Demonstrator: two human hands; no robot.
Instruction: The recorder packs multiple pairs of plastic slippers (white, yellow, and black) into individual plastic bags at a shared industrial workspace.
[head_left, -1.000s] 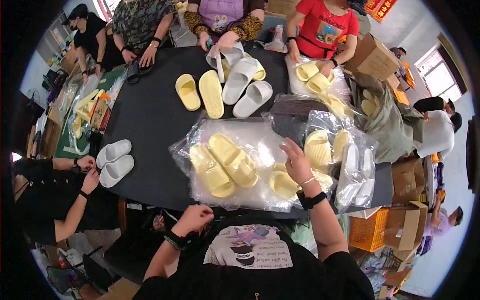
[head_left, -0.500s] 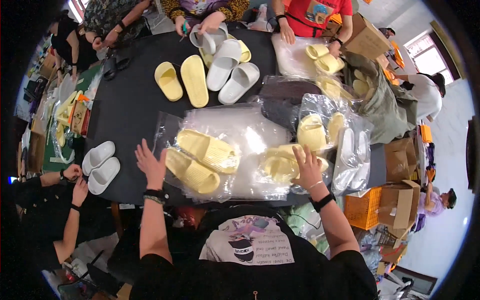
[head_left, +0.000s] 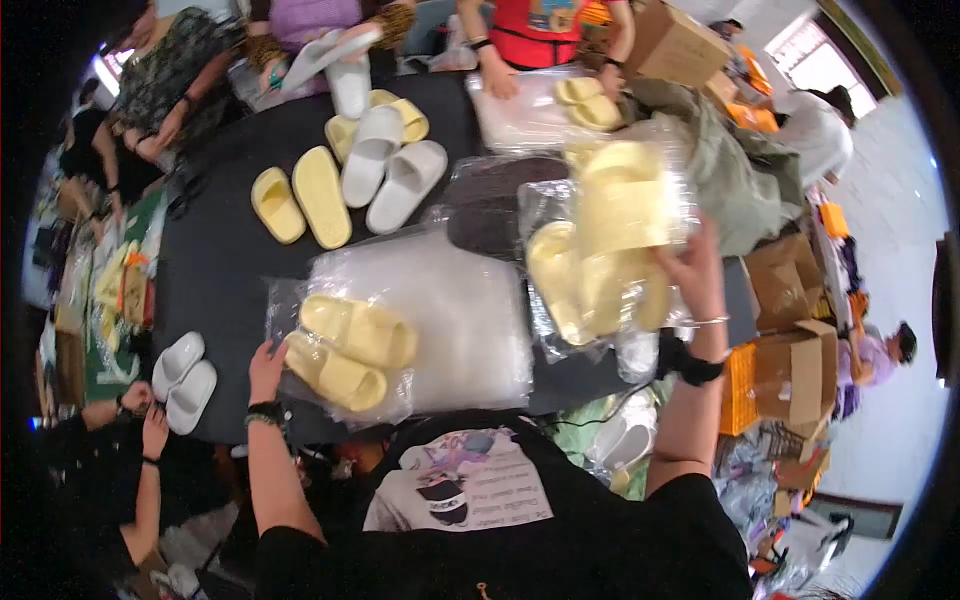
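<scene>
My right hand [head_left: 692,268] grips a clear bag with a pair of yellow slide slippers [head_left: 622,205], blurred by motion, above the table's right side. Under it, another bagged yellow pair [head_left: 553,285] is partly covered, and a bagged white slipper [head_left: 638,355] pokes out below. On the left, my left hand [head_left: 267,372] has its fingers closed at the edge of a second bagged pair of yellow slippers [head_left: 350,350]. That pair rests on a stack of clear plastic bags [head_left: 465,330].
Loose yellow slippers [head_left: 322,197] and white slippers [head_left: 405,185] lie on the black table [head_left: 220,270]. A white pair [head_left: 185,385] sits at its left edge, near a co-worker's hands [head_left: 150,415]. Cartons [head_left: 797,378] and an orange crate [head_left: 738,385] stand at right.
My right hand has lifted a bagged yellow pair from the stack's right end and moved it up and right. My left hand has closed at the left pair's edge. The view has shifted.
</scene>
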